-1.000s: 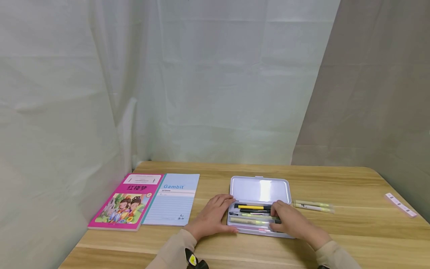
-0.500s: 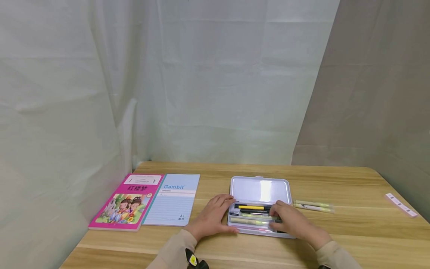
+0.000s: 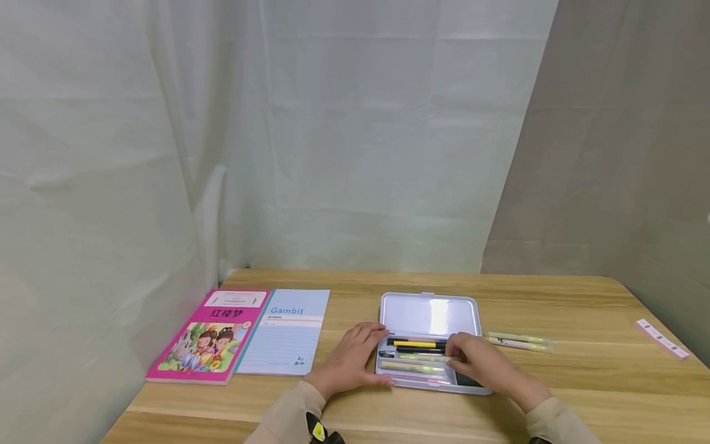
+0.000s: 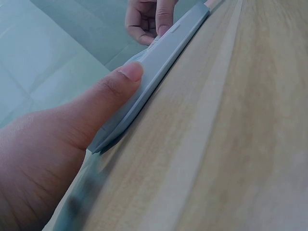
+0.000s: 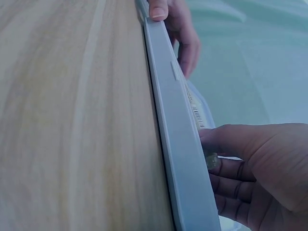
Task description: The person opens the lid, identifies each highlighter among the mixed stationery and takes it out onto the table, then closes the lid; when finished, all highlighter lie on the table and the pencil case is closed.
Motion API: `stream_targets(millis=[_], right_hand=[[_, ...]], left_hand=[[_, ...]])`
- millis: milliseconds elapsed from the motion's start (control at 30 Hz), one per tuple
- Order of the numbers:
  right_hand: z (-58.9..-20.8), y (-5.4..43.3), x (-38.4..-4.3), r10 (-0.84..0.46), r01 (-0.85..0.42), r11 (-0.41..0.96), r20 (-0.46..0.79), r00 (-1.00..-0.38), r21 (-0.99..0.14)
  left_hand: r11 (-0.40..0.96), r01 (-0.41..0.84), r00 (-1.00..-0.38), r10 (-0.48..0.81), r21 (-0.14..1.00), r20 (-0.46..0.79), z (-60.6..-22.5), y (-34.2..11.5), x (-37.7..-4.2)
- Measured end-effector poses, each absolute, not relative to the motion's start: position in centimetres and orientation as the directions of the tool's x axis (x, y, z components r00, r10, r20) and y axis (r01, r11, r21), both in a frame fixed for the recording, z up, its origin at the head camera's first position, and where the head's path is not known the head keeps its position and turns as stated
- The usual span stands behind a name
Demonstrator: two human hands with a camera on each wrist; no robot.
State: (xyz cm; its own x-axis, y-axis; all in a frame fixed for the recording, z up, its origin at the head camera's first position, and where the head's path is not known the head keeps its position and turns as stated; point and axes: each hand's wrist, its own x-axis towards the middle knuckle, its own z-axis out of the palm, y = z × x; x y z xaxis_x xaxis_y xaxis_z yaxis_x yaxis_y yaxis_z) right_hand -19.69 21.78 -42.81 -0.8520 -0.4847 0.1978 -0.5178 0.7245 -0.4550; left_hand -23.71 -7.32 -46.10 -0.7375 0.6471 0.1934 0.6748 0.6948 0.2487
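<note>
A white pencil case (image 3: 429, 387) lies open on the table, lid tilted back. My left hand (image 3: 355, 357) holds its left end, thumb against the front wall (image 4: 144, 84) and the other fingers toward the back. Over the right half, the fingers of my right hand (image 3: 482, 364) reach inside. They pinch the end of a pen with a yellow-green label (image 3: 418, 357); a greenish end (image 5: 211, 161) shows by the thumb in the right wrist view. Behind it lies a black and yellow pen (image 3: 416, 343). In front are a pale yellow pen (image 3: 410, 367) and a black item (image 3: 468, 381).
Two pale pens (image 3: 518, 341) lie just right of the case. A pink book (image 3: 208, 336) and a light blue notebook (image 3: 285, 333) lie side by side at the left. A pink and white strip (image 3: 662, 339) rests near the table's right edge. Curtains hang behind the table.
My right hand has shifted slightly, its thumb moving back from the front compartment, so the black item now shows. My left hand has stayed in place.
</note>
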Motion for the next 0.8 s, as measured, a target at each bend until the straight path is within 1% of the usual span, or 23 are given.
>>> stream_targets(millis=[300,567,800], right_hand=[[-42.7,22.2,-19.8,-0.485,-0.538,0.694,0.241,-0.840,-0.477],[-42.3,22.9,-19.6,-0.441,-0.499,0.703,0.238,-0.865,-0.507],[-41.5,23.7,-19.5,-0.423,-0.495,0.711,0.259,-0.868,-0.499]], left_hand=[[0.697,0.679,-0.734,0.653,0.232,0.186,-46.1,-7.4,-23.6],[0.689,0.689,-0.724,0.657,0.224,0.210,-46.4,-7.3,-23.5],[0.693,0.685,-0.729,0.652,0.226,0.209,-46.1,-7.3,-23.5]])
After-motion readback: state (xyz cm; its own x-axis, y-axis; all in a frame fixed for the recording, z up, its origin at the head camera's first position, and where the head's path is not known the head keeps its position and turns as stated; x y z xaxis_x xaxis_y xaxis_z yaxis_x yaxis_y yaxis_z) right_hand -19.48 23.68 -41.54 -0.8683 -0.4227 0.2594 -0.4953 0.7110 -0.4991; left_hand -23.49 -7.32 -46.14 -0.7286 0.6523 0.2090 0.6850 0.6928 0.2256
